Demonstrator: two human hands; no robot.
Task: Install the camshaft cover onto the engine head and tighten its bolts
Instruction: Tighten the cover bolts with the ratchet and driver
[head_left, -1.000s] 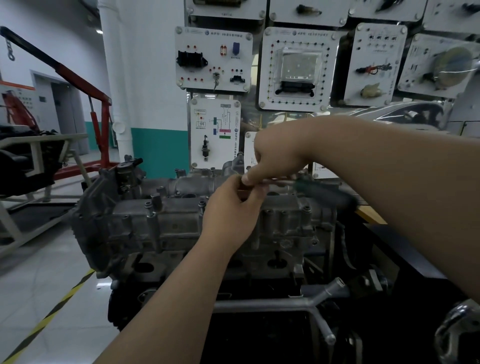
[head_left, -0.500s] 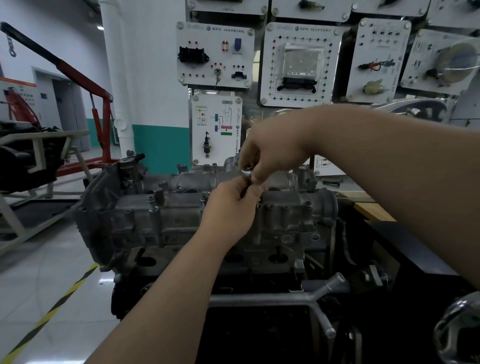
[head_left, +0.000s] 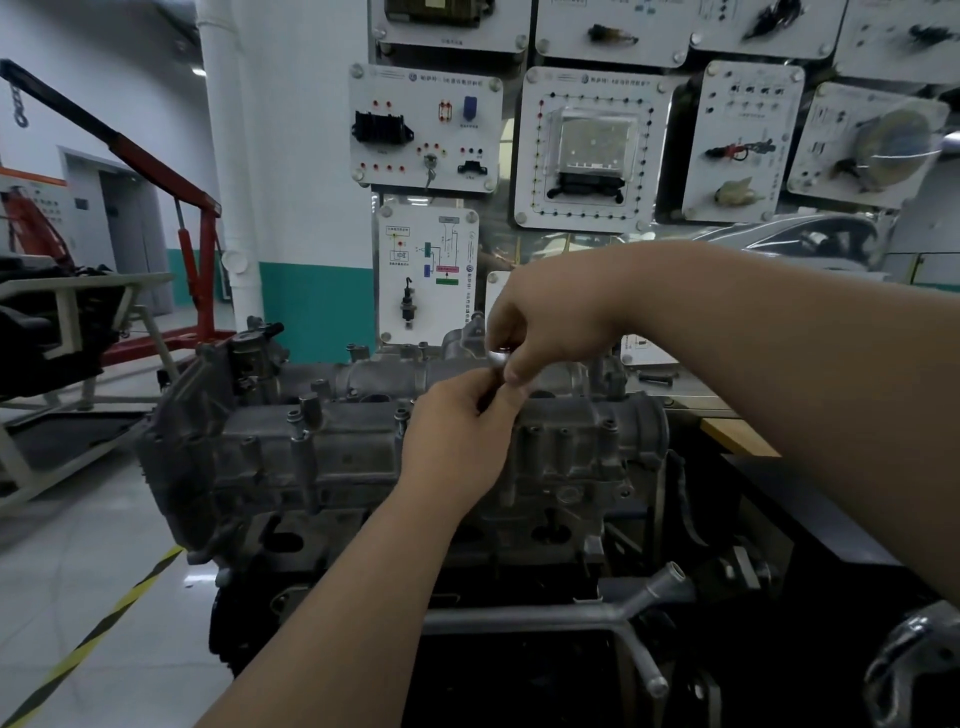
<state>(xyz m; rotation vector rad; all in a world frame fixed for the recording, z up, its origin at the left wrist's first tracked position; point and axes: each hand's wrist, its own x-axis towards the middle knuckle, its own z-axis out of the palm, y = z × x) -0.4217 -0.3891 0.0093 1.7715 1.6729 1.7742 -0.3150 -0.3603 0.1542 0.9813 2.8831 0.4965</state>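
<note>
Camshaft cover seated on the engine head, with bolts standing proud along its near edge. One second earlier a dark-handled tool lay across the right hand, and it is now out of sight. The right hand instead pinches a small bright metal piece, probably a socket, directly above the left hand. The left fingers are curled, but whether they grip that piece cannot be told. Tightening appears paused for a tool change and is not complete.

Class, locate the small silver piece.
Head view, centre: the silver piece is pinched in the right hand, just above the left hand, over the camshaft cover.
</note>
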